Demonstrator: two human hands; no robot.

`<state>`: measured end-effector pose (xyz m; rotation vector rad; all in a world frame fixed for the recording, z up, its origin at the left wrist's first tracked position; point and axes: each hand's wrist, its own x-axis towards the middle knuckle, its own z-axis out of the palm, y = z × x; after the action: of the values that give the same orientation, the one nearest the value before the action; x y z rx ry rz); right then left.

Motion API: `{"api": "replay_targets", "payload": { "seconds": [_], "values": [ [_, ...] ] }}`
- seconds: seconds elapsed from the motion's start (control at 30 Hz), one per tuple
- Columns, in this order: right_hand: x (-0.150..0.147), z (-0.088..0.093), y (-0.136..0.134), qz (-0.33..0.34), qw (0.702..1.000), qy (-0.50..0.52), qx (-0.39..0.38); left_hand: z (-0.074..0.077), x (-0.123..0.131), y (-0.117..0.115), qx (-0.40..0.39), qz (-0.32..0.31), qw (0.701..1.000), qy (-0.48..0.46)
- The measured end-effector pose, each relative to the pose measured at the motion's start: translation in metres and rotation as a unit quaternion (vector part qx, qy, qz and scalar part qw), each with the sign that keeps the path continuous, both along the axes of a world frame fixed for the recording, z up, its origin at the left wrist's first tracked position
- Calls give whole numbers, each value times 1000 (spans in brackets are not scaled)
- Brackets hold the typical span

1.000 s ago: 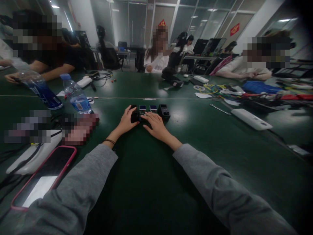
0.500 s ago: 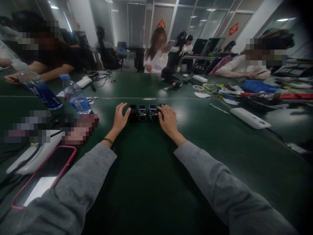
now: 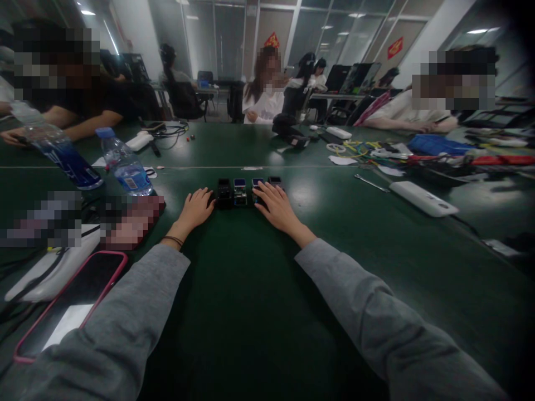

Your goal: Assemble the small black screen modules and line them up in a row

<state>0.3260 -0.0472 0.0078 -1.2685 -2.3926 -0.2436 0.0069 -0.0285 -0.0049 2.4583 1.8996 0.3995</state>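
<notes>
Several small dark devices stand in a row across the green table (image 3: 234,267). The leftmost is a black block (image 3: 224,190); beside it is a device with a blue-tinted screen and exposed circuitry (image 3: 239,192). My left hand (image 3: 196,209) lies just left of the black block, fingers spread and holding nothing. Spread fingers of my right hand (image 3: 276,207) reach over the second screened device (image 3: 256,184), hiding much of it; whether they touch it I cannot tell. Behind that hand, another dark block (image 3: 275,181) shows only in part.
At left are two bottles (image 3: 129,170), a pink-edged phone (image 3: 73,301) and a white case with black cables. A white power bank (image 3: 422,199), a wrench (image 3: 371,182) and tangled cables lie at right. People sit across the table.
My left hand has moved left and down, away from the black block. My right hand has shifted left over the second screened device. The whole view has shifted slightly.
</notes>
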Motion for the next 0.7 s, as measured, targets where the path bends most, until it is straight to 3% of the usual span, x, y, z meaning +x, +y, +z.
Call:
{"api": "replay_targets", "payload": {
  "seconds": [0.33, 0.5, 0.7],
  "values": [
    [1, -1, -1, -13, 1000, -10, 7, 1, 2, -2, 1, 5, 1000, 3],
    [1, -3, 1, -51, 998, -15, 23, 2, 2, -1, -4, 2, 1000, 11],
    [0, 0, 0, -31, 999, -25, 8, 1, 2, -1, -1, 5, 1000, 3]
  ]
}}
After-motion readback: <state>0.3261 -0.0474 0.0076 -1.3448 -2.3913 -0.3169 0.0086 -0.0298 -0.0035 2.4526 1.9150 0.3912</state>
